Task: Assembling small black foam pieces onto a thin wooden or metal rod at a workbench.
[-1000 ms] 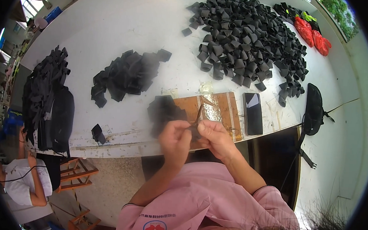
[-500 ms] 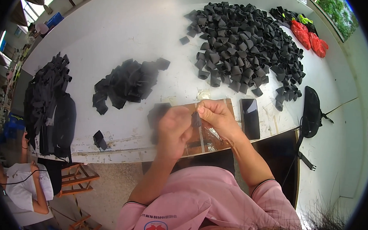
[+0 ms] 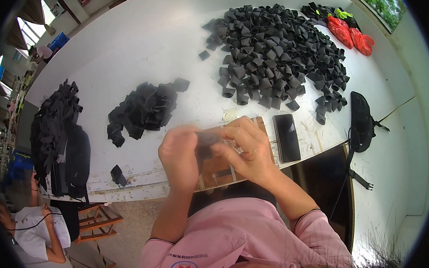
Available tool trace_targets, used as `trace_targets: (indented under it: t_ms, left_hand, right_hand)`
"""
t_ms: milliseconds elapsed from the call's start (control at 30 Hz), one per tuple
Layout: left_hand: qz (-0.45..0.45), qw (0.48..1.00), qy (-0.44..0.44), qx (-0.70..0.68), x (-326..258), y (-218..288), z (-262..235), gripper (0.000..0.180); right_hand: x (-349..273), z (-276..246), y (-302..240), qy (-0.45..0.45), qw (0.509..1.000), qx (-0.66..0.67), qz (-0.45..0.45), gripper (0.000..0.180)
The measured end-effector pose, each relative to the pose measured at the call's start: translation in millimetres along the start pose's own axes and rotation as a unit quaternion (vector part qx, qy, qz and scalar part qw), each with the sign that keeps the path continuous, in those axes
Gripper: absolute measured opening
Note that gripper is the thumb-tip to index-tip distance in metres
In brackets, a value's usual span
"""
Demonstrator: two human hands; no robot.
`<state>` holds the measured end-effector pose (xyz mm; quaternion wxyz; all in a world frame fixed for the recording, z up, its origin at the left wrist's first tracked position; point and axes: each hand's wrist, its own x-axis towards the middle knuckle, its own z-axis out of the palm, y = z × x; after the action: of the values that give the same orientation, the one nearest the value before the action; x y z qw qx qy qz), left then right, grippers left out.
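A small black fabric piece (image 3: pixel 207 142), blurred by motion, is between my two hands above a brown board (image 3: pixel 211 176). My right hand (image 3: pixel 247 148) pinches its right side between thumb and curled fingers. On its other side my left hand (image 3: pixel 178 154) is closed around the piece's edge, partly smeared, so its fingertips are hard to make out. A loose pile of flat black pieces (image 3: pixel 145 109) lies to the left of my hands. One single black piece (image 3: pixel 118 175) rests nearer the table's front edge.
A large heap of folded black loops (image 3: pixel 278 54) covers the table's far right. A phone (image 3: pixel 287 138) lies right of the board. Black strips (image 3: pixel 55 134) are stacked at far left, red bags (image 3: pixel 350 36) at the back right, and a black strapped pouch (image 3: pixel 361 121) at right.
Both hands have turned and moved a little apart and leftward, with the black fabric piece now showing between them. The whole view has shifted slightly as my head moved.
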<state>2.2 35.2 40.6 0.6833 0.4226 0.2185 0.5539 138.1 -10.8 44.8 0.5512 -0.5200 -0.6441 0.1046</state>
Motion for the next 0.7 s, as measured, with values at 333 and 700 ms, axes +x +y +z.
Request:
trace_targets:
  t_ms: [333, 700]
  left_hand:
    - [0.036, 0.993, 0.035, 0.109, -14.9, -24.2, -24.3, 0.005]
    - [-0.073, 0.946, -0.057, 0.309, -2.3, -7.2, -17.1, 0.011]
  right_hand:
    - [-9.9, 14.8, 15.9, 0.041, 0.992, -0.075, -0.094, 0.013]
    - [-8.7, 11.7, 13.1, -0.004, 0.993, -0.104, -0.064, 0.014]
